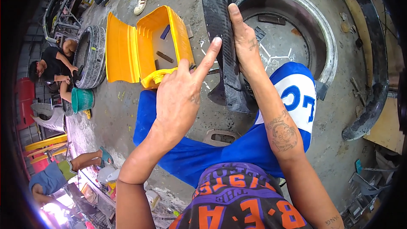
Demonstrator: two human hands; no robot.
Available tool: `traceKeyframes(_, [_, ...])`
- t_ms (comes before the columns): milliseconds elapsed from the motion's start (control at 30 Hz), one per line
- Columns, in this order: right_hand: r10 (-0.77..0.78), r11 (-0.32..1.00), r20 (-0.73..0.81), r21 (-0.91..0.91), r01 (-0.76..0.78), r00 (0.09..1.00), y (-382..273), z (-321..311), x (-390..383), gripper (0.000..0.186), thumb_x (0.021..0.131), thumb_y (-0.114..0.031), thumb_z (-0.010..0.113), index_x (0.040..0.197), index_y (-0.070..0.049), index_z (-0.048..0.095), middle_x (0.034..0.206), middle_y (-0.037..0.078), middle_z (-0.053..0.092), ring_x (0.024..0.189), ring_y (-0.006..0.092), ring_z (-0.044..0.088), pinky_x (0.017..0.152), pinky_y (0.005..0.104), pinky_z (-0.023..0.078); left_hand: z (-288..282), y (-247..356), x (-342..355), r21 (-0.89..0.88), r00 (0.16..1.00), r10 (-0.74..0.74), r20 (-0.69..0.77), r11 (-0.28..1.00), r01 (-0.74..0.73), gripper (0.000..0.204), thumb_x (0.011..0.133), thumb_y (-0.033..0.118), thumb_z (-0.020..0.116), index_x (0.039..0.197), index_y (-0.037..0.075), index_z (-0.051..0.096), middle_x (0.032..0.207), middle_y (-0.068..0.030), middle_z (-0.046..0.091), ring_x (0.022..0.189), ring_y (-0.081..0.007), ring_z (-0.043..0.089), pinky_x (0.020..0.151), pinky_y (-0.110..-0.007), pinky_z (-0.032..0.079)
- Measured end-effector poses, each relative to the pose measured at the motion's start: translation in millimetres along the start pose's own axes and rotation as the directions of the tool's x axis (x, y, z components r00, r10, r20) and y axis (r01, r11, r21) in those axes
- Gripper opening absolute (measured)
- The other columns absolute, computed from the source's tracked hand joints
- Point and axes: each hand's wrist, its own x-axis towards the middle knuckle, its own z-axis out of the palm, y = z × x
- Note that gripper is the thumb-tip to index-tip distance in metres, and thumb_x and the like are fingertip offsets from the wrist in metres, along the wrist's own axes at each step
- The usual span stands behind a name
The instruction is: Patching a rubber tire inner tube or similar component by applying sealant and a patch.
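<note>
A long, dark, wet-looking panel with a carbon-fibre weave [229,65] stands on edge in front of me. My right hand [245,44] steadies it from the right side, its thumb up along the panel and the other fingers hidden behind. On the left, my left hand [182,87] has its index finger stretched out to the panel's near face. Its other fingers are curled, with a small dark thing by them that I cannot make out. Left of the panel lies a cut-open yellow plastic jug [146,70], holding a blue strip [165,32] and a brown strip [164,56].
A large tyre [328,44] lies flat beyond my right arm. A long black curved part [377,89] stands at the far right. At the left, a person [53,65] works beside another tyre [95,55] and a green bucket [82,99]. Another person's shoe [143,1] is ahead.
</note>
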Motion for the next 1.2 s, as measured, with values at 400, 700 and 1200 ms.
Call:
traceKeyframes(400, [0.031, 0.999, 0.023, 0.036, -0.032, 0.999, -6, 1, -1, 0.083, 0.087, -0.079, 0.062, 0.078, 0.003, 0.067, 0.074, 0.005, 0.063, 0.072, 0.0124, 0.057, 0.069, 0.0273, 0.047, 41, 7, 13, -0.913, 0.764, -0.545, -0.347, 0.383, -0.141, 0.020, 0.094, -0.001, 0.073, 0.114, -0.001, 0.073, 0.097, -0.0037, 0.064, 0.085, -0.0099, 0.061, 0.079, -0.024, 0.052])
traceKeyframes(700, [-0.015, 0.997, 0.068, -0.075, 0.020, 0.998, -5, -4, 1, 0.074, 0.100, -0.069, 0.049, 0.103, 0.000, 0.075, 0.094, 0.013, 0.074, 0.084, 0.0160, 0.071, 0.078, 0.0311, 0.058, 62, 29, 53, -0.645, 0.621, -0.368, -0.692, 0.702, -0.302, 0.010, 0.091, -0.005, 0.073, 0.099, -0.001, 0.069, 0.096, -0.0102, 0.061, 0.084, -0.0172, 0.062, 0.072, -0.027, 0.052])
traceKeyframes(1200, [-0.057, 0.996, -0.045, 0.070, 0.060, 0.997, 8, -5, 14, 0.082, 0.087, -0.076, 0.064, 0.071, 0.004, 0.064, 0.069, 0.007, 0.059, 0.070, 0.0148, 0.054, 0.066, 0.0328, 0.047, 51, 38, 62, -0.587, 0.644, -0.288, -0.709, 0.746, -0.313, 0.011, 0.089, -0.007, 0.071, 0.095, -0.002, 0.063, 0.091, -0.0111, 0.060, 0.068, -0.0185, 0.058, 0.060, -0.029, 0.050])
